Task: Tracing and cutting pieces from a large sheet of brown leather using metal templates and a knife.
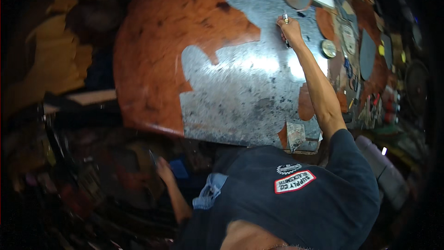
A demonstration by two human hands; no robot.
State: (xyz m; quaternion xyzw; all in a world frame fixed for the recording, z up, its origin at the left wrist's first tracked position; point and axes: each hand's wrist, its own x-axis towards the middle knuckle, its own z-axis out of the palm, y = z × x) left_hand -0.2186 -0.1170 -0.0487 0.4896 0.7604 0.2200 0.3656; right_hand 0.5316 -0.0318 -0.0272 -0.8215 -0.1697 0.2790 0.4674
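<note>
My right hand (291, 31) is closed around a slim dark tool (286, 19) with a shiny metal upper end, over the far right part of a grey, dark-spotted metal worktop (240, 97). Its exact kind does not show. A large reddish-brown leather hide (152, 55) with a jagged, cut-out edge covers the left of the worktop. Low on the left, off the worktop's near edge, my left hand (165, 170) holds a thin, dark, pointed object (153, 157); blur and shadow hide what it is.
Right of my right hand lies a round tin (329, 48). Brown leather pieces (325, 23) and grey oval pieces (367, 54) crowd the right side. A worn paper piece (296, 136) sits at the near right corner. Tan leather (60, 51) hangs at far left.
</note>
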